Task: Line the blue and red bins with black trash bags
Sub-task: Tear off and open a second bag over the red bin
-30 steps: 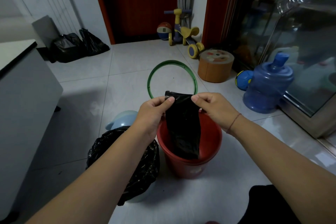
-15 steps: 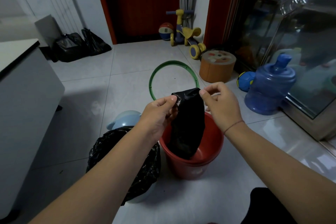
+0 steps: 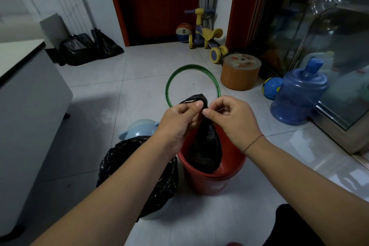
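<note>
Pinching the top edge of the black trash bag (image 3: 205,146) between thumb and fingers of left hand (image 3: 179,120) and right hand (image 3: 233,120), fingertips nearly meeting, just above the red bin (image 3: 211,183), with the bag's lower end hanging inside it. To do this well: rub the two layers apart, draw the hands outward, fold the mouth over the red bin's rim all round. Just left of the red bin, the blue bin (image 3: 159,213), already lined in black. Beyond the red bin, flat on the floor, a green ring (image 3: 171,80)
</note>
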`<state>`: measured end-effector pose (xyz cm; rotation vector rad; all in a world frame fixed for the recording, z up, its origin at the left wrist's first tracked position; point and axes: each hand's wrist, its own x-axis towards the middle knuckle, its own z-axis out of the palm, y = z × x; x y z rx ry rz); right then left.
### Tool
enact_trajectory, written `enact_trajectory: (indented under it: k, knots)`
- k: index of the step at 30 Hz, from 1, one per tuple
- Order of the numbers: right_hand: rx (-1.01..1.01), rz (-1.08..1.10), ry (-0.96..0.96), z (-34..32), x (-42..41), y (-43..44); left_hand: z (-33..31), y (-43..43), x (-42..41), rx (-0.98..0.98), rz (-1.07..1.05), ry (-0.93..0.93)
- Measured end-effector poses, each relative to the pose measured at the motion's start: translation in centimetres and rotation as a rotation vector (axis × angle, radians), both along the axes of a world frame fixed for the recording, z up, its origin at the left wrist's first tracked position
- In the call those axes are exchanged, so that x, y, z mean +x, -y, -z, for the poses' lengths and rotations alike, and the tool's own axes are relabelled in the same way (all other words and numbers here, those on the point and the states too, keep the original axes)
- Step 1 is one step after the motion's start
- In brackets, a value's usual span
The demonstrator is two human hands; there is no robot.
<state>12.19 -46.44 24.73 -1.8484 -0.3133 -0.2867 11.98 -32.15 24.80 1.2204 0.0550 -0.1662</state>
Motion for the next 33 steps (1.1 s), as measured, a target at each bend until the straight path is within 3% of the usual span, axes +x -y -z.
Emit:
enact_trajectory:
  k: [14, 23, 33]
  knots:
    - [0.149, -0.192, -0.169, 0.0, 0.7, 0.8, -0.4, -0.1, -0.3, -0.003, 0.101, 0.019]
    - [0.385, -0.546, -0.423, -0.4, 1.1, 1.6, -1.0, -0.3, -0.5, -0.099, 0.208, -0.048]
    - [0.293, -0.477, -0.413, -0.6, 0.8, 1.4, -1.1, -0.1, -0.6, -0.005, 0.16, 0.059]
